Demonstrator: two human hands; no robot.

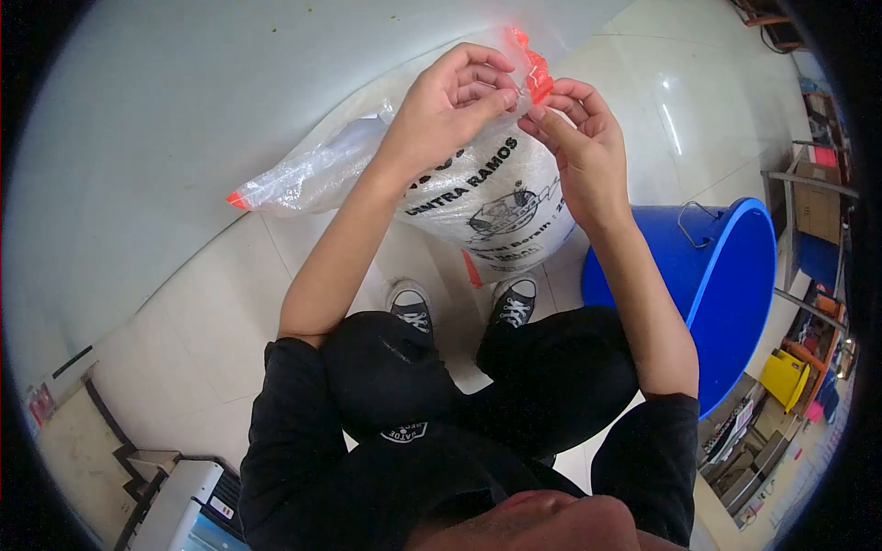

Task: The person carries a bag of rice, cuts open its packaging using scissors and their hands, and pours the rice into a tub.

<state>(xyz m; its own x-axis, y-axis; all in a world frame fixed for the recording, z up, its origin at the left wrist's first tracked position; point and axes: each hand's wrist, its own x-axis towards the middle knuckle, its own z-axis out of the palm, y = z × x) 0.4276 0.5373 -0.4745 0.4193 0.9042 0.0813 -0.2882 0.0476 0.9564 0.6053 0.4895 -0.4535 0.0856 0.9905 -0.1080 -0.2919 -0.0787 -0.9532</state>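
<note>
A white woven plastic sack with black print and orange-red edges stands on the floor in front of my shoes. Its clear plastic top is bunched up between my hands. My left hand has its fingers curled at the bunched plastic, thumb and fingertips closed against it. With thumb and forefinger, my right hand pinches the sack's orange-red upper corner. Off to the left, another corner of the sack sticks out with an orange tip.
A big blue bucket with a wire handle stands tilted at my right. Behind the sack rises a pale grey panel. Shelves with boxes line the far right. A white and black machine sits at lower left.
</note>
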